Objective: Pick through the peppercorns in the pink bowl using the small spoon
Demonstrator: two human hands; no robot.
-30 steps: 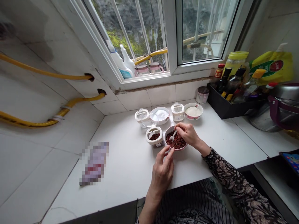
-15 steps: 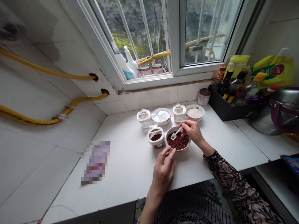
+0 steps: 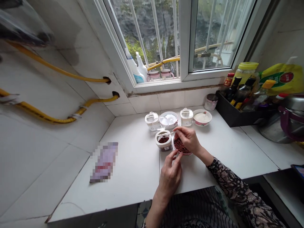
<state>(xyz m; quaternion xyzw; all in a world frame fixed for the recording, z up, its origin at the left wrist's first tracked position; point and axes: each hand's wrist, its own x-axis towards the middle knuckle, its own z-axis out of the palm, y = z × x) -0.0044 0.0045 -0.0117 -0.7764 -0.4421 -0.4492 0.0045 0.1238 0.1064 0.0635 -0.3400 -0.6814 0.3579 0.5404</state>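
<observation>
My right hand point(image 3: 188, 139) pinches the handle of a small white spoon point(image 3: 167, 134), whose scoop is over the open white-rimmed jar point(image 3: 163, 145). Dark red-brown grains lie in that jar. Just right of it stands a bowl point(image 3: 181, 146) of the same grains, partly covered by my right hand. My left hand point(image 3: 170, 172) has its fingertips on the near rim of this bowl. Behind are a clear-lidded jar point(image 3: 152, 121), a bowl of white powder or crystals point(image 3: 169, 119), a second clear-lidded jar point(image 3: 186, 117) and a bowl of pale grains point(image 3: 202, 117).
A black box point(image 3: 234, 110) of bottles stands at the back right, beside a metal pot point(image 3: 273, 126) with a purple handle. A blurred-out purple packet point(image 3: 104, 163) lies on the left. A small dark-lidded jar point(image 3: 211, 102) is near the wall.
My right hand has moved the spoon left, from above the bowl of grains to over the open jar. The view has shifted slightly. My left hand stays at the bowl's rim.
</observation>
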